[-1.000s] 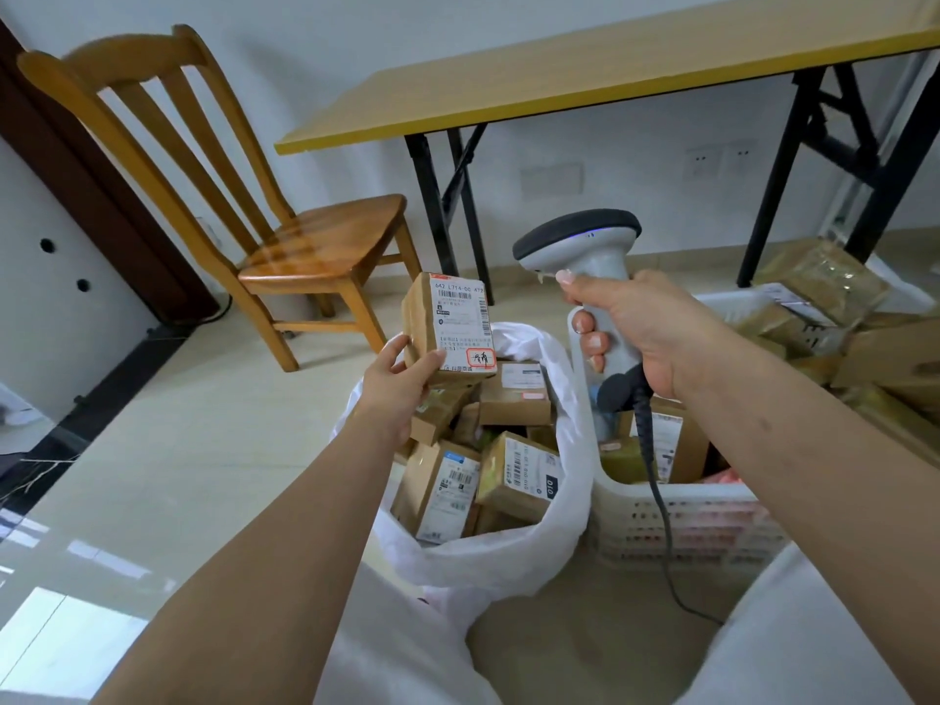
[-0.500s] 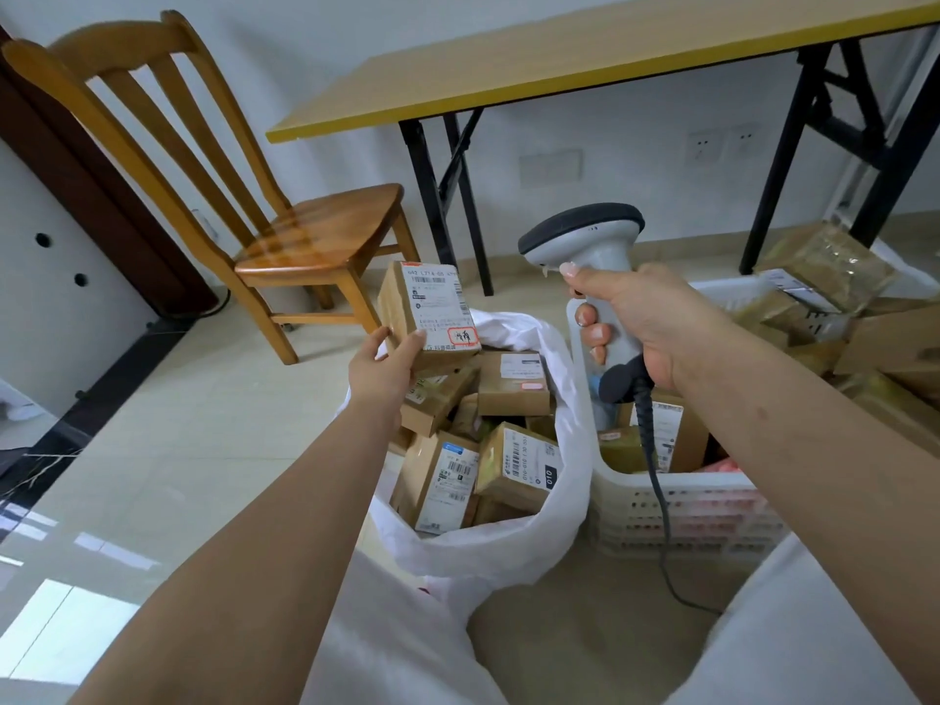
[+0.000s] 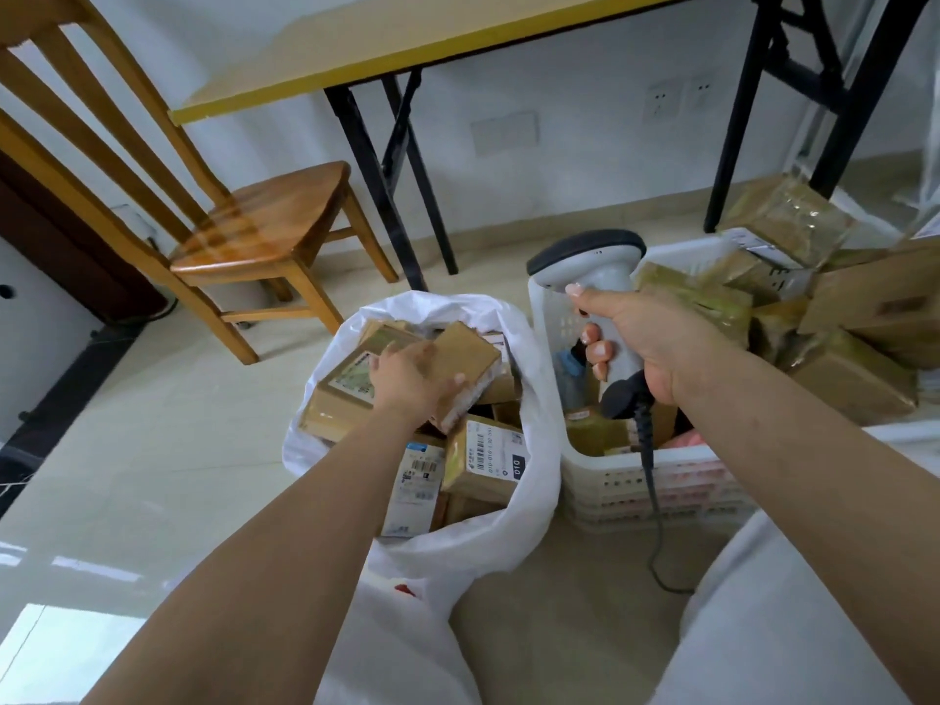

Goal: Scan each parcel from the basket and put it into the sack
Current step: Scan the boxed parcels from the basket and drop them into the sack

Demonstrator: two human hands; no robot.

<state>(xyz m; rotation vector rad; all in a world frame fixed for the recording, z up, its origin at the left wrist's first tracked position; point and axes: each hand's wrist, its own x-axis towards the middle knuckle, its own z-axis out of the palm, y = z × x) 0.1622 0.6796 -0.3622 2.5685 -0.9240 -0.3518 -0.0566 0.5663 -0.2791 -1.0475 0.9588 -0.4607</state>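
Reaching down into the mouth of the white plastic sack [image 3: 513, 531], the left hand [image 3: 407, 379] lies on top of a small brown cardboard parcel [image 3: 465, 356], fingers and thumb curled round its edges, so the parcel sits among the other boxes at the sack's far rim; motion blur hides whether the grip is loosening. Judging by this, the parcel is being set down inside, low enough not to tumble off the heap. The right hand [image 3: 646, 343] grips the handle of a grey-and-white corded barcode scanner [image 3: 590, 267], fingers wrapped fully round it and thumb up near the head, holding it upright over the near left corner of the white slotted plastic basket [image 3: 651, 480], probably to keep it ready for the next label. More brown taped parcels [image 3: 783, 221] pile high along the basket's right side. The scanner's dark cable [image 3: 653, 506] hangs across the basket's front wall and could snag. A wooden chair [image 3: 254, 231] and a yellow-topped folding table [image 3: 407, 48] stand beyond, well apart.
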